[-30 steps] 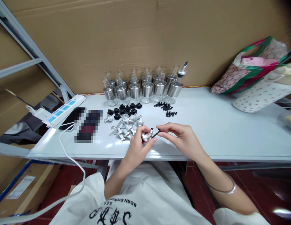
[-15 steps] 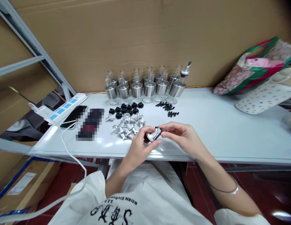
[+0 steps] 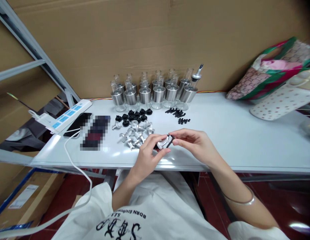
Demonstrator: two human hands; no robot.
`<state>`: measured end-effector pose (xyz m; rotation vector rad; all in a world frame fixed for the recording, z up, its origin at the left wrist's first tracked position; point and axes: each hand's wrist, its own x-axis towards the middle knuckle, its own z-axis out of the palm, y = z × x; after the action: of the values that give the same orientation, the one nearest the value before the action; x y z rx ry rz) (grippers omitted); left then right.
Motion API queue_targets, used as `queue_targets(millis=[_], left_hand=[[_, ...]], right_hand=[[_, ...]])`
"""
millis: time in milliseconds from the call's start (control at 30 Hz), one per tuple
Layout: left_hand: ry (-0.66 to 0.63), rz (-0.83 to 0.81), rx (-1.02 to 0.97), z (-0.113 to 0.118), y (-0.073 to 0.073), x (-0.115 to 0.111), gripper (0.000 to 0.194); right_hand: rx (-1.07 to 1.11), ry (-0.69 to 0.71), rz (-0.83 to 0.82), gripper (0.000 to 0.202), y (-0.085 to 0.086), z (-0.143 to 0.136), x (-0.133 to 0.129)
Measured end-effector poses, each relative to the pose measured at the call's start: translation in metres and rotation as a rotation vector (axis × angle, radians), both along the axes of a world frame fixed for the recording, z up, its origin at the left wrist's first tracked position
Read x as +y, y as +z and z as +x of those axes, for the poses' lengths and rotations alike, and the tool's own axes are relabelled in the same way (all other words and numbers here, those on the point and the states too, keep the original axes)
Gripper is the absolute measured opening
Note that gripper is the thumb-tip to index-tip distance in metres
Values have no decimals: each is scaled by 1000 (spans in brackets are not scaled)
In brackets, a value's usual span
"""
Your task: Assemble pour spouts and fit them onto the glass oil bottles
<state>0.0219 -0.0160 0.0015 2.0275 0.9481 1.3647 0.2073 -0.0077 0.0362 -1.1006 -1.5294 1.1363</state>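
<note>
Low over the table's front edge, my left hand point(image 3: 147, 158) is closed around a silver bottle pourer point(image 3: 161, 144) with a dark base. The fingertips of my right hand point(image 3: 198, 145) pinch a small black lever-like piece point(image 3: 171, 140) against the pourer's spout end. Fingers partly cover where the two parts meet. Just beyond my left hand lies a pile of loose silver pourer tops point(image 3: 135, 134). Behind them sit several black rubber stoppers point(image 3: 131, 117). Thin black levers point(image 3: 175, 112) and tiny black caps point(image 3: 183, 121) lie beyond my right hand.
Glass bottles with steel sleeves point(image 3: 145, 96) line the back; one bottle point(image 3: 188, 94) wears a fitted pourer point(image 3: 197, 76). On the left are a power strip point(image 3: 70, 115), a phone point(image 3: 76, 124) and a white cable point(image 3: 76, 160). A dotted flask point(image 3: 277, 100) and patterned bag point(image 3: 265, 75) stand right.
The pourer has turned slightly in my left hand, and the black piece sits at a different angle along the spout. My right fingers have shifted slightly; both hands keep their hold.
</note>
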Motion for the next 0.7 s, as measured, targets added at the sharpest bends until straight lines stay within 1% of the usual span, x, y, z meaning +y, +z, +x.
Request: queue_targets(millis=[133, 333, 567, 700], left_hand=[[-33, 29, 13, 0, 1, 1, 29], [-75, 88, 46, -1, 4, 0, 27], [-68, 54, 47, -1, 2, 0, 29], [-65, 48, 34, 0, 1, 0, 29]], right_hand=[[9, -4, -22, 30, 0, 4, 1], [61, 42, -119, 28, 6, 5, 1], [74, 5, -132, 31, 7, 6, 1], [50, 15, -135, 33, 8, 5, 1]])
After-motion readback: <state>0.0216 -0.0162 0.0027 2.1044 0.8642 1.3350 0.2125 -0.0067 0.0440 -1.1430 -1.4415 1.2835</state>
